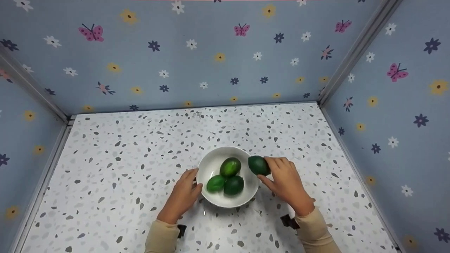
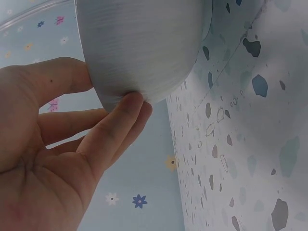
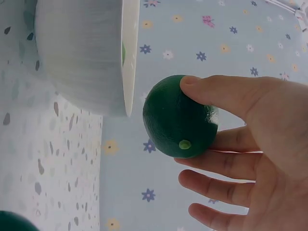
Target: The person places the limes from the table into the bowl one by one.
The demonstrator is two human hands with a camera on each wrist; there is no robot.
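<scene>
A white bowl (image 1: 228,203) stands on the speckled table and holds a dark green lime (image 1: 233,185), a brighter lime (image 1: 215,183) and a glossy lime (image 1: 230,166). At the bowl's left side, my left hand (image 1: 182,193) holds it, thumb by the rim and fingertips against the outer wall (image 2: 139,48). Above the bowl's right rim, my right hand (image 1: 286,179) pinches another dark green lime (image 1: 258,165) between thumb and fingers. The right wrist view shows this lime (image 3: 175,118) with a pale green stem nub, beside the bowl's rim; the other fingers extend below it.
Blue walls (image 1: 211,52) patterned with flowers and butterflies enclose the back and both sides of the white speckled table (image 1: 123,158). Grey metal strips (image 1: 355,52) run along the corners. A dark green rounded thing (image 3: 14,222) shows at the right wrist view's lower left corner.
</scene>
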